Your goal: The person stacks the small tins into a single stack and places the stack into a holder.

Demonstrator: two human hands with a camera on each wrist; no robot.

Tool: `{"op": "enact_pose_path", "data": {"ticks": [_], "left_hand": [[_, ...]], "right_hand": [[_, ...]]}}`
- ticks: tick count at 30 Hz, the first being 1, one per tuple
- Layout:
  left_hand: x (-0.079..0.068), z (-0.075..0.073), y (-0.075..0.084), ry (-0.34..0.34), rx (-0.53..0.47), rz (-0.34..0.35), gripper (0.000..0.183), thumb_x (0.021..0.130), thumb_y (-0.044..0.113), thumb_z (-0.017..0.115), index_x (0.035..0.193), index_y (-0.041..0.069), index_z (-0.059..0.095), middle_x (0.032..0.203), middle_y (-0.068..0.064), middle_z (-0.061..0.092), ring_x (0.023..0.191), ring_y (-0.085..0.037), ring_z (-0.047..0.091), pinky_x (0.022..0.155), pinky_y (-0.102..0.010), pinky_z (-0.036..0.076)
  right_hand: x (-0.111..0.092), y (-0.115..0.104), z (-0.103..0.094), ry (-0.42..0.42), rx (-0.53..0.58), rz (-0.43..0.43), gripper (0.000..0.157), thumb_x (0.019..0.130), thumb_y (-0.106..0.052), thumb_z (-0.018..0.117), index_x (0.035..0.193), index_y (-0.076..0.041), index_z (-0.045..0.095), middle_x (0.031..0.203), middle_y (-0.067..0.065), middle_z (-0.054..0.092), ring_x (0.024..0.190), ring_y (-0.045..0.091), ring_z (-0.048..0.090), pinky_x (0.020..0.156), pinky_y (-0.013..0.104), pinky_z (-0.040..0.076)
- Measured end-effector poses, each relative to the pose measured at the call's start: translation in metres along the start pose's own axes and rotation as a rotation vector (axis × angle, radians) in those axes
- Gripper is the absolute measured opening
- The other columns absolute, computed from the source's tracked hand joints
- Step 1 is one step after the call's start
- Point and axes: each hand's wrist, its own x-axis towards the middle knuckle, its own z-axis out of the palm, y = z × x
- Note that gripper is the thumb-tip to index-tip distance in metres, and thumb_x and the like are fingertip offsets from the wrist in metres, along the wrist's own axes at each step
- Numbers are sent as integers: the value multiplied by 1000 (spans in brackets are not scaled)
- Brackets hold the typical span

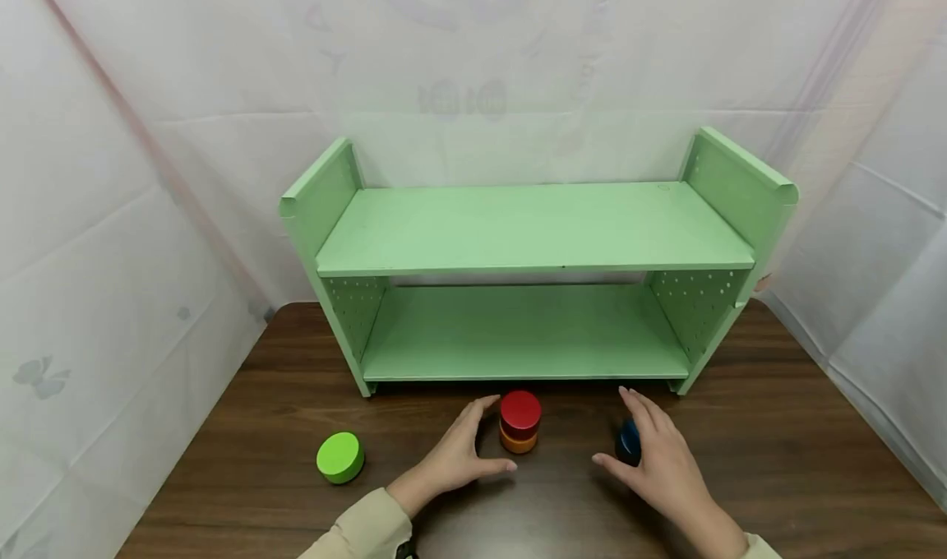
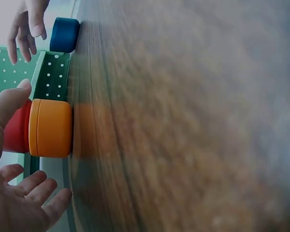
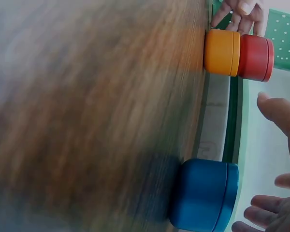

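A red round lidded canister (image 1: 520,412) is stacked on an orange one (image 1: 517,441) on the wooden table. Just left of this stack is my left hand (image 1: 460,452), thumb and fingers spread apart with nothing gripped. In the left wrist view, the thumb overlaps the red canister and the fingers lie beyond the orange canister (image 2: 54,128). A dark blue canister (image 3: 205,194) stands by my right hand (image 1: 658,458), partly hidden behind it in the head view. That hand's thumb and fingers are also parted, holding nothing. A bright green canister (image 1: 341,458) sits farther left.
A green two-tier shelf (image 1: 525,230) with perforated side panels stands behind the canisters at the back of the dark wooden table (image 1: 251,452). White printed curtains (image 1: 148,214) hang around the back and sides.
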Motion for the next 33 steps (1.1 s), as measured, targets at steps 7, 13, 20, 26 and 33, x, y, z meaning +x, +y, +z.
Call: {"op": "enact_pose_path", "data": {"ticks": [7, 13, 20, 26, 33], "left_hand": [[9, 1, -6, 27, -69, 37, 85, 76, 28, 80, 141, -2, 34, 138, -20, 44, 127, -33, 44, 97, -51, 42], [15, 2, -8, 27, -98, 43, 81, 77, 27, 80, 138, -2, 37, 133, -17, 48, 123, -31, 48, 94, -47, 45], [19, 7, -12, 16, -101, 47, 73, 76, 27, 81, 133, 1, 43, 130, -15, 53, 119, -31, 52, 94, -44, 45], [23, 7, -16, 28, -75, 57, 66, 76, 24, 81, 128, -1, 47, 127, -17, 54, 113, -32, 55, 91, -41, 47], [22, 8, -15, 15, -49, 52, 64, 77, 27, 80, 126, 0, 49, 123, -14, 57, 110, -29, 56, 90, -37, 47]], "right_hand": [[-1, 4, -4, -33, 0, 32, 89, 67, -40, 84, 137, -3, 44, 129, 23, 52, 112, 43, 52, 83, 59, 46], [-4, 9, -4, -18, -21, 32, 88, 64, -38, 87, 134, -1, 48, 124, 23, 54, 108, 42, 54, 81, 58, 47], [-7, 13, -5, -42, -40, 77, 90, 63, -38, 87, 133, 1, 47, 121, 25, 55, 106, 43, 54, 79, 57, 47], [-7, 13, -6, -90, -45, 127, 89, 64, -36, 87, 133, 4, 46, 117, 26, 57, 105, 43, 54, 79, 56, 48], [-9, 13, -6, -99, -53, 137, 82, 62, -30, 88, 125, 7, 51, 108, 22, 58, 99, 39, 55, 78, 53, 48]]}}
